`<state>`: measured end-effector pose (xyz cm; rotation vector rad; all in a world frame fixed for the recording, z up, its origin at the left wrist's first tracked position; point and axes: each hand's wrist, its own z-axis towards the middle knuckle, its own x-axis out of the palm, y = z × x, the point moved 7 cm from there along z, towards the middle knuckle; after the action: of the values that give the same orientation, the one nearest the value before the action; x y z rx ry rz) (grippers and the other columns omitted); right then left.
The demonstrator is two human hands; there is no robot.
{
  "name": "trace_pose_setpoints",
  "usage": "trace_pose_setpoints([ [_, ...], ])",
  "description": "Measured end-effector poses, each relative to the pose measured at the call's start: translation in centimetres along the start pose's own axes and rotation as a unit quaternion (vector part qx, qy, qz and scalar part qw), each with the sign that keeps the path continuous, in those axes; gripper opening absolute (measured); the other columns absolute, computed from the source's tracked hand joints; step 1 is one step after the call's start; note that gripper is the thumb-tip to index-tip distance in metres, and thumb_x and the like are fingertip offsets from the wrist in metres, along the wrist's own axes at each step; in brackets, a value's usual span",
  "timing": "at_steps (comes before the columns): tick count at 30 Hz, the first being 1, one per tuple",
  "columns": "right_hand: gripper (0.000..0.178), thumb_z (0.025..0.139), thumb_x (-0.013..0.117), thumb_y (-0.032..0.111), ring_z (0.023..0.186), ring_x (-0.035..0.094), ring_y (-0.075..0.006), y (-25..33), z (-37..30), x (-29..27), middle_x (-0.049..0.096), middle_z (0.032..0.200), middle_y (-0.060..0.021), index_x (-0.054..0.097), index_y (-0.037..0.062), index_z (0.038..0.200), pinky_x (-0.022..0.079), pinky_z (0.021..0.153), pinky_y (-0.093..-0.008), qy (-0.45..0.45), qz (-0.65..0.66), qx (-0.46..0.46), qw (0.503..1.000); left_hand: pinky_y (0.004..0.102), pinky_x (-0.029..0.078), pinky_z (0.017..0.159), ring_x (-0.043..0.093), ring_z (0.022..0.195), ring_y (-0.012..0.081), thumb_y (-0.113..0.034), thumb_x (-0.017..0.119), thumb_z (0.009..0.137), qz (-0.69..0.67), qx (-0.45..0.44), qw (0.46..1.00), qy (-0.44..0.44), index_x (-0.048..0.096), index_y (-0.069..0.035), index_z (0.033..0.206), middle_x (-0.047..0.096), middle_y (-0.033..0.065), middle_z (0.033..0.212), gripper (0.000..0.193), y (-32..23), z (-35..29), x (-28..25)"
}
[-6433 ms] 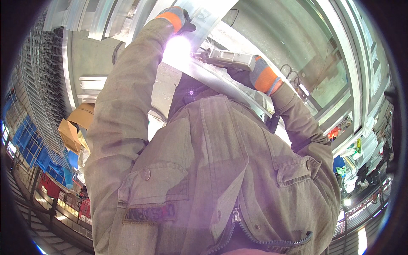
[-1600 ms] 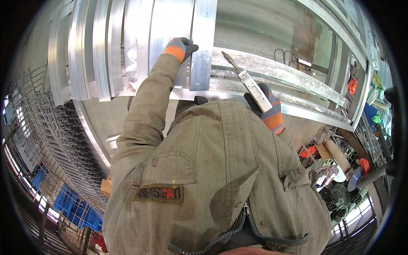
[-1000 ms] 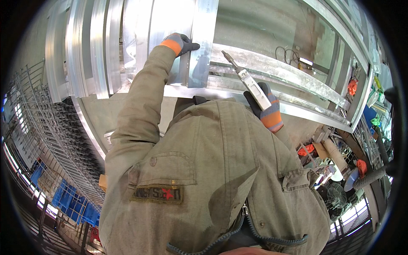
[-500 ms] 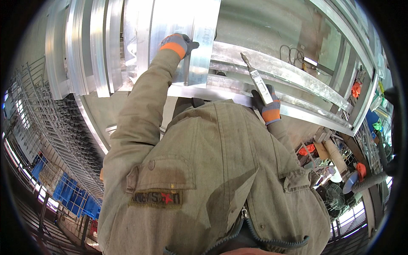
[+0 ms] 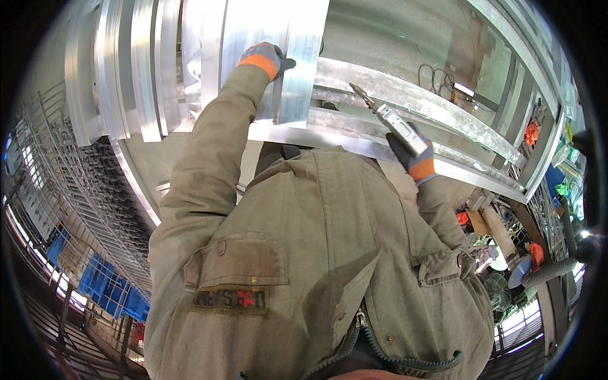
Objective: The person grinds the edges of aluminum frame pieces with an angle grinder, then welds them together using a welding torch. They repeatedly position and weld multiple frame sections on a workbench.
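My left hand point(image 5: 266, 58), in a grey and orange glove, is on a long shiny aluminium profile point(image 5: 301, 82). Its fingers curl over a raised edge, partly hidden behind the back of the hand, while the thumb points right. My right hand point(image 5: 411, 149), gloved alike, is closed around a slim silver straight-bodied hand tool point(image 5: 399, 125). The tool's narrow dark tip points up and left, above the metal frame point(image 5: 354, 136), clear of the profile. My palm and fingers hide the tool's rear underside.
More aluminium profiles point(image 5: 145, 76) lie side by side at the left across the frame. Pale crossbars point(image 5: 430, 101) run to the right. A thin dark cable point(image 5: 437, 79) is coiled beyond them. Wire mesh racks point(image 5: 63, 145) stand left; a fan point(image 5: 498, 291) and hose point(image 5: 551, 272) are lower right.
My right hand has moved right with the tool, now tilted further over to the left. My left hand stays on the profile, almost unmoved.
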<state>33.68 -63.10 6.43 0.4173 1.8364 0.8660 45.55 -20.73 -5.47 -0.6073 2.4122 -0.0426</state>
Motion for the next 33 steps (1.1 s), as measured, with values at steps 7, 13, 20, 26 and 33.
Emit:
trace_pose_setpoints([
  [7, 0.041, 0.095, 0.088, 0.012, 0.103, 0.08, -0.0219, 7.4, 5.1, -8.3, 0.083, 0.115, -0.0112, 0.076, 0.0021, 0.132, 0.063, 0.09, -0.0353, 0.149, 0.016, -0.046, 0.988, 0.0473, 0.06, 0.104, 0.078, 0.113, 0.0335, -0.058, 0.082, 0.094, 0.05, 0.016, 0.999, -0.013, 0.087, -0.019, 0.116, 0.085, 0.007, 0.114, 0.045, -0.7, 0.0, 0.2],
  [13, 0.035, 0.102, 0.08, 0.015, 0.111, 0.078, -0.0241, 7.7, 9.2, -4.0, 0.082, 0.121, -0.0114, 0.076, 0.0015, 0.134, 0.061, 0.098, -0.0381, 0.278, 0.133, -0.029, 0.951, 0.0486, 0.059, 0.106, 0.077, 0.117, 0.0357, -0.06, 0.082, 0.095, 0.032, 0.026, 0.999, -0.003, 0.086, -0.018, 0.121, 0.084, 0.0095, 0.12, 0.05, -0.6, -0.2, 0.2],
  [20, 0.021, 0.098, 0.08, 0.019, 0.088, 0.078, -0.029, 6.1, 11.5, 2.5, 0.082, 0.099, -0.0175, 0.082, 0.0055, 0.113, 0.06, 0.079, -0.0422, 0.349, 0.033, -0.074, 0.934, 0.0479, 0.059, 0.108, 0.076, 0.117, 0.0358, -0.065, 0.081, 0.093, 0.075, 0.021, 0.997, -0.01, 0.084, -0.018, 0.129, 0.083, 0.0103, 0.124, 0.059, -1.0, -0.2, 0.0],
  [26, 0.02, 0.098, 0.081, 0.025, 0.085, 0.076, -0.0403, 3.5, 11.3, 5.0, 0.079, 0.093, -0.0223, 0.082, 0.0058, 0.103, 0.059, 0.077, -0.0456, 0.307, -0.001, -0.071, 0.949, 0.0484, 0.06, 0.106, 0.076, 0.118, 0.0353, -0.065, 0.081, 0.093, 0.08, 0.017, 0.997, -0.008, 0.085, -0.019, 0.129, 0.083, 0.011, 0.125, 0.059, -1.1, -0.2, 0.2],
  [33, 0.019, 0.097, 0.077, 0.017, 0.094, 0.076, -0.0391, 4.9, 11.2, 4.9, 0.079, 0.102, -0.0226, 0.08, 0.0047, 0.112, 0.059, 0.085, -0.0446, 0.322, 0.025, -0.059, 0.944, 0.0488, 0.06, 0.105, 0.077, 0.118, 0.0358, -0.064, 0.081, 0.093, 0.073, 0.022, 0.997, -0.031, 0.085, -0.018, 0.129, 0.083, 0.0121, 0.125, 0.058, -1.0, -0.4, 0.1],
])
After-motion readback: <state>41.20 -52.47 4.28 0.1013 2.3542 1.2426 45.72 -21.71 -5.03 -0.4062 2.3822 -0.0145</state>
